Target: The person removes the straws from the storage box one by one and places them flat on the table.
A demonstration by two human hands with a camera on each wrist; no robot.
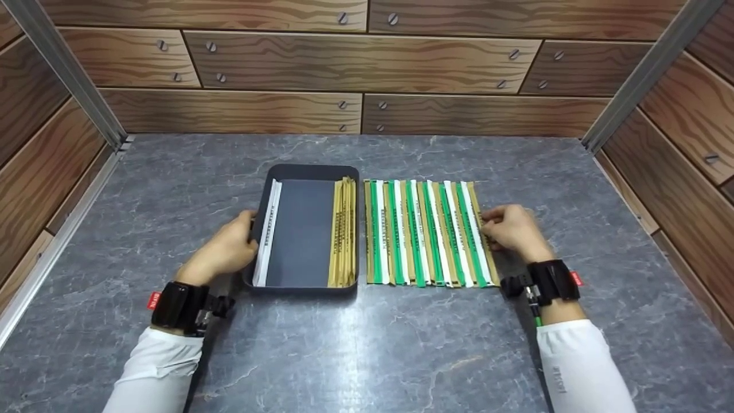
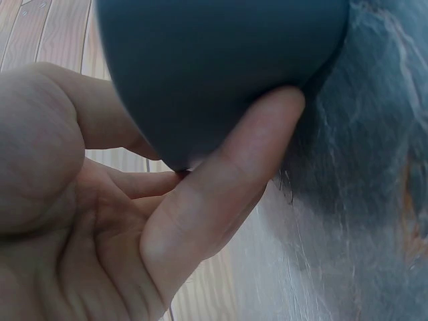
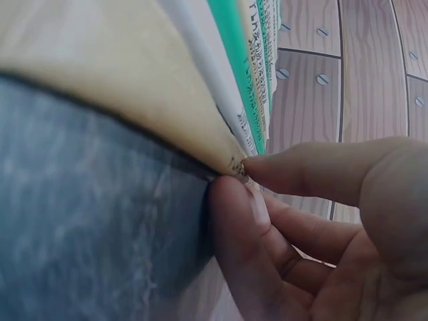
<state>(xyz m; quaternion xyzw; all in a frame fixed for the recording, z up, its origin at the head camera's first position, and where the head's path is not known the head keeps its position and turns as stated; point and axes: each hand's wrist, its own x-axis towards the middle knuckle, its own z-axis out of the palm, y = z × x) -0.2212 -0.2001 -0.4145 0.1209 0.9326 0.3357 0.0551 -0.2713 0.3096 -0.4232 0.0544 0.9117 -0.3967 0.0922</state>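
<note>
At its left rim my left hand (image 1: 226, 246) holds a dark grey rectangular tray (image 1: 304, 289); in the left wrist view the fingers (image 2: 247, 147) lie against the tray's outer wall (image 2: 214, 60). White printed paper-wrapped sticks (image 1: 268, 235) lie along the tray's left side, and a bundle of gold paper-wrapped sticks (image 1: 343, 235) along its right. Right of the tray, gold, green and white wrapped sticks (image 1: 421, 235) form a side-by-side row. My right hand (image 1: 513, 232) pinches the outermost gold wrapped stick (image 3: 160, 80) at that row's right edge, between thumb and forefinger.
Everything rests on a grey marbled tabletop (image 1: 344, 355). Wood-patterned panels (image 1: 361, 63) stand behind and on both sides, with metal posts at the rear corners. Each wrist wears a black strap with a small camera.
</note>
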